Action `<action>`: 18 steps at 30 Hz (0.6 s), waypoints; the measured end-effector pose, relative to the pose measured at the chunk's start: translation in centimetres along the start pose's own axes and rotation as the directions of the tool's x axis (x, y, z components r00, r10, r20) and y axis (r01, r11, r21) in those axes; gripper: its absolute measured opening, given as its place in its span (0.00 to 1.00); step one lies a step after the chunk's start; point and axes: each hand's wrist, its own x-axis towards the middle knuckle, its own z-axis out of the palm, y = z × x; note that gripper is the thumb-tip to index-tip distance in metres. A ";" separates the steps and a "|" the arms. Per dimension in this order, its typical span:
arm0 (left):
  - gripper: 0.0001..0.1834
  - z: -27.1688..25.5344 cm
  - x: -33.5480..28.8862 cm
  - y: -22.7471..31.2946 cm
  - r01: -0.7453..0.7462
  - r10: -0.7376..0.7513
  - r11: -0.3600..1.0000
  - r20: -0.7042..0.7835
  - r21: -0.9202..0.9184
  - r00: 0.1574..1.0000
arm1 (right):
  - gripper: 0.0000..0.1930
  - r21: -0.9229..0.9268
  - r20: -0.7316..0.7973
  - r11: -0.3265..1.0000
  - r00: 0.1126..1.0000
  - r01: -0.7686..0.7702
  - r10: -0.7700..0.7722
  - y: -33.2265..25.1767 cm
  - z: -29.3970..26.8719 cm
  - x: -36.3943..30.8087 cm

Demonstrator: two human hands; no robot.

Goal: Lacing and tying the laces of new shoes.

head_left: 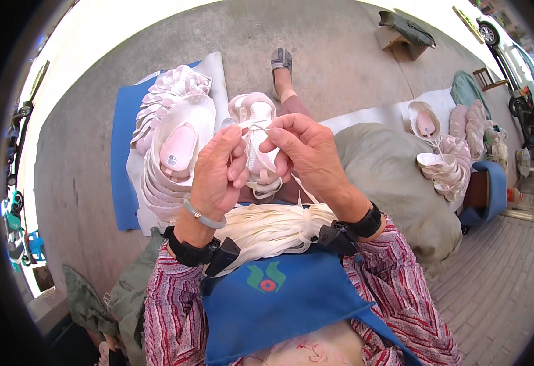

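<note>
A pale pink and white shoe upper lies in front of me, its lace holes and tongue facing up. A thin cream shoelace runs across its top between my hands. My left hand, with a pale bangle on the wrist, pinches the lace between thumb and forefinger at the upper's left edge. From the right, my right hand pinches the lace too, its other fingers curled; they cover part of the upper's right side. Across my lap, over a blue apron, lies a thick bundle of cream shoelaces.
Left, nested shoe uppers and a curved stack with pink insoles rest on blue and white sheets. Right are a grey-green cloth and more pink uppers. A grey-shod foot stretches ahead; a draped cardboard box stands farther off.
</note>
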 end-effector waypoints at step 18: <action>0.11 1.3 -0.6 -0.1 -0.297 0.317 0.808 0.049 0.509 0.947 | 0.08 0.164 -0.013 0.986 1.000 -0.023 0.025 0.8 2.2 -0.2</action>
